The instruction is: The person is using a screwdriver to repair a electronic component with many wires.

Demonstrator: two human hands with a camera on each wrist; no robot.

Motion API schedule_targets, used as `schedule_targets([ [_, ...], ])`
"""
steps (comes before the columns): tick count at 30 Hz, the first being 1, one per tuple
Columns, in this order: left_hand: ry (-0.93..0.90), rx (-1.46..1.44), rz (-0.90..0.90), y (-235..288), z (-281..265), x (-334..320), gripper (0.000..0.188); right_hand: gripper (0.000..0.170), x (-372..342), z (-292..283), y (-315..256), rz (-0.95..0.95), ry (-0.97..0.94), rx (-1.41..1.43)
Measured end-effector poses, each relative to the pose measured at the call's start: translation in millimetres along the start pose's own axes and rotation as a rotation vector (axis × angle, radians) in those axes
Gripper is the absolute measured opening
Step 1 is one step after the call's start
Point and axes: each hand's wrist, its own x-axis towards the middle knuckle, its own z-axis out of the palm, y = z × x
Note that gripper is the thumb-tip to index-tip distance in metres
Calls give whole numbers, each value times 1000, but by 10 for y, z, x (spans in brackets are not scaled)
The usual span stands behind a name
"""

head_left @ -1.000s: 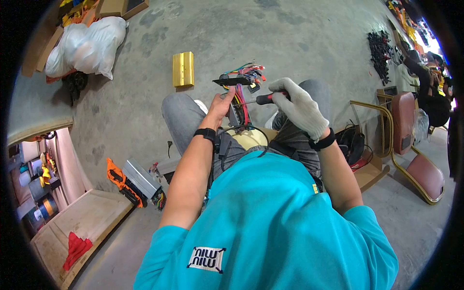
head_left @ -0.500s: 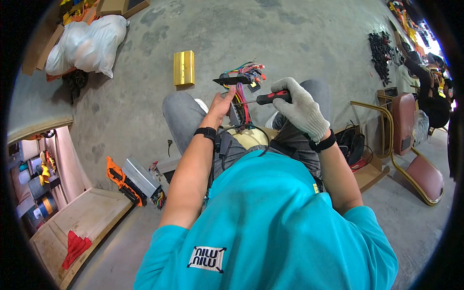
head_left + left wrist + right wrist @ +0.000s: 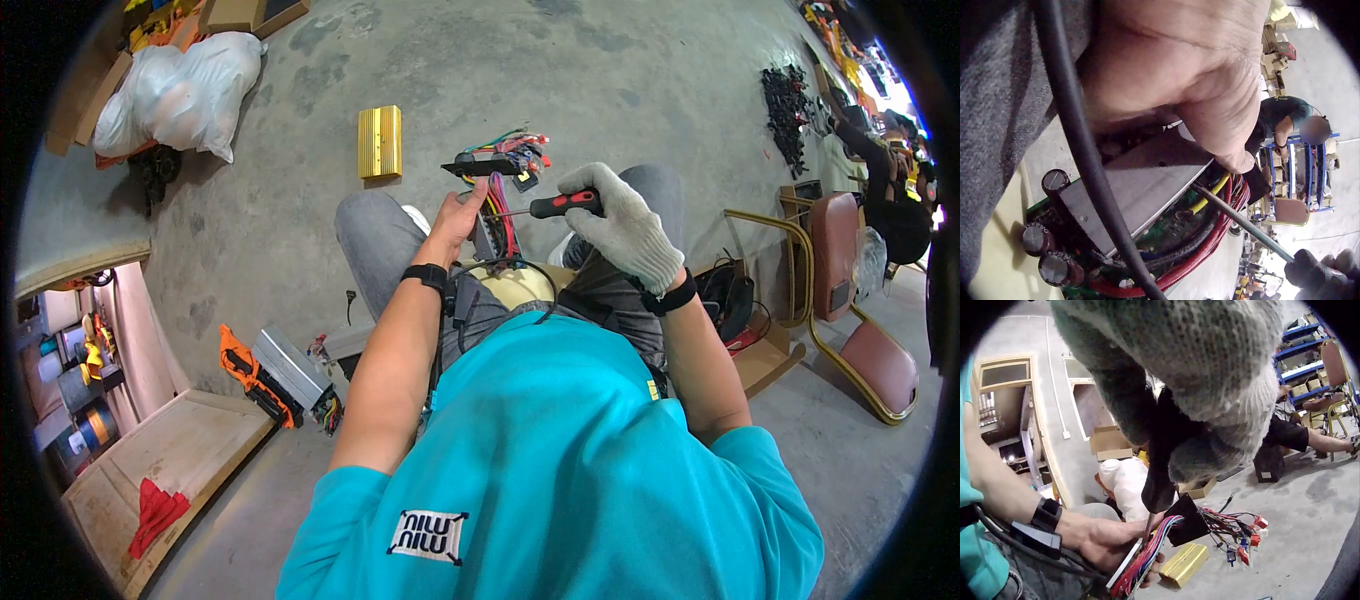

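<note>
My bare left hand (image 3: 457,222) grips a circuit board assembly; in the left wrist view its thumb rests on a metal plate (image 3: 1141,187) above the green board, beside capacitors (image 3: 1055,269). Red, yellow and black wires (image 3: 1204,250) run along the board to a black end panel (image 3: 480,168), with connectors (image 3: 1244,540) beyond it. My gloved right hand (image 3: 625,225) holds a red and black screwdriver (image 3: 566,204), its shaft pointing left among the wires next to the plate. In the left wrist view the shaft (image 3: 1254,229) reaches down beside the yellow wire; the exact tip contact is unclear.
A gold finned case (image 3: 380,143) lies on the floor ahead. At the left are a white bag (image 3: 185,95), a silver unit (image 3: 290,368) and a wooden board (image 3: 190,450). A chair (image 3: 835,255) and an open carton (image 3: 770,355) stand at the right; another person is beyond.
Both hands stay nearly in place. The right fingers have shifted slightly around the screwdriver handle, while its shaft remains among the wires.
</note>
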Motion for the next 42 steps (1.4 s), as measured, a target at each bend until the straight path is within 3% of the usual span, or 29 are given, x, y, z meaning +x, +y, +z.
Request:
schedule_targets([
  [4, -15, 9, -12, -30, -32, 52, 149, 27, 19, 22, -37, -50, 38, -44],
  [6, -32, 7, -13, -34, -39, 56, 150, 28, 39, 7, -124, 320, -4, 80],
  [10, -34, 3, -1, -66, -42, 83, 149, 29, 75, 22, -108, 298, 41, 37],
  [13, -22, 6, 3, -119, -49, 131, 149, 27, 89, -18, -116, 392, -33, -19],
  [15, -43, 1, -5, -106, -58, 145, 147, 26, 82, -29, -27, 48, -66, 53],
  [19, -117, -12, 19, -64, -63, 127, 144, 27, 152, -95, 44, -27, -110, 20],
  [24, -83, 6, 10, -202, -88, 207, 143, 26, 120, -10, 77, -82, -135, 166],
  [28, 22, -6, 1, -15, 16, -29, 145, 26, 9, 36, 53, -69, -33, 68],
  [30, 3, 7, 10, -11, -2, -15, 147, 26, -65, 75, -29, 175, 55, 67],
  [31, 12, 4, 4, -36, -41, 15, 147, 27, -95, 163, 51, 64, 129, 4],
  [34, -86, -36, -4, -42, -51, 82, 148, 27, -147, 224, 66, 109, 160, 80],
  [36, 81, 19, -8, -66, 1, 55, 127, 28, -174, 225, 126, 215, 166, 150],
  [40, 184, 28, 62, -32, 54, -10, 123, 32, -218, 175, 127, 473, 119, 324],
  [42, 41, -10, 10, -10, 4, -6, 145, 32, -213, 172, 109, 467, 131, 324],
])
